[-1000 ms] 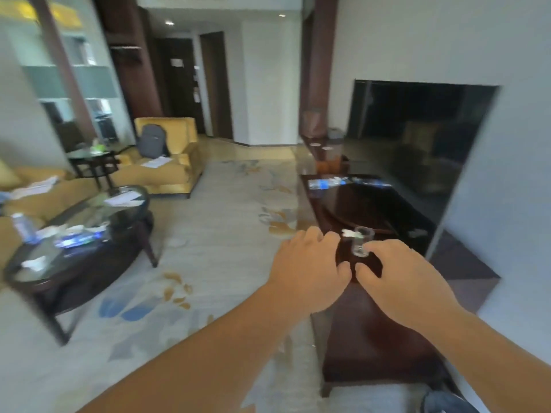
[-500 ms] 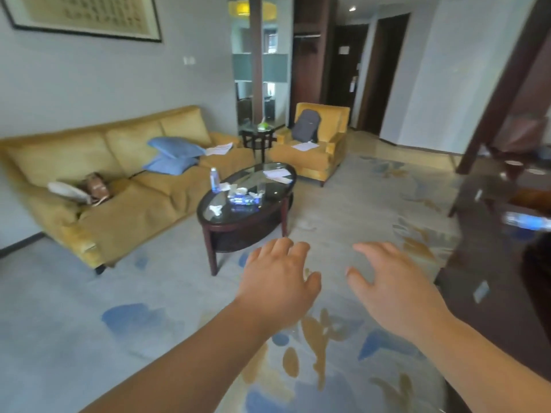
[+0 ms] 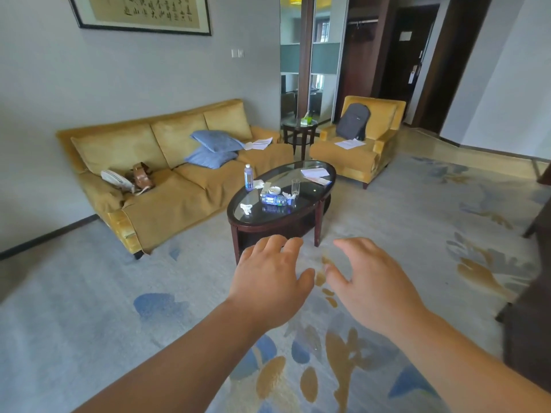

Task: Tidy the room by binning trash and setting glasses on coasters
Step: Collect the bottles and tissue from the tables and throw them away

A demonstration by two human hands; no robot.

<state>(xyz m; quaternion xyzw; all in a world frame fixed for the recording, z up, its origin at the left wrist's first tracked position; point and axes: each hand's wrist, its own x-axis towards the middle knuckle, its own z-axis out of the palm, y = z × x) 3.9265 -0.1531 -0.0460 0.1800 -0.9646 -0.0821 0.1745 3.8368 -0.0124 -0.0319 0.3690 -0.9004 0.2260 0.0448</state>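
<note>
Two empty hands, left hand point(image 3: 268, 281) and right hand point(image 3: 375, 287), have loose spread fingers, likely ready for the glass point(image 3: 295, 186) on the table point(image 3: 268, 223)

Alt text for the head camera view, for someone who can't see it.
The left hand and right hand reach forward, open and empty, toward an oval coffee table holding a glass, an upright bottle, a lying bottle and crumpled tissue. A yellow sofa and armchair stand behind it.

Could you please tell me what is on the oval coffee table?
On the coffee table: an upright bottle, a lying bottle, a glass, crumpled tissues, papers, a small white dish. What lies beneath the papers is hidden.
</note>
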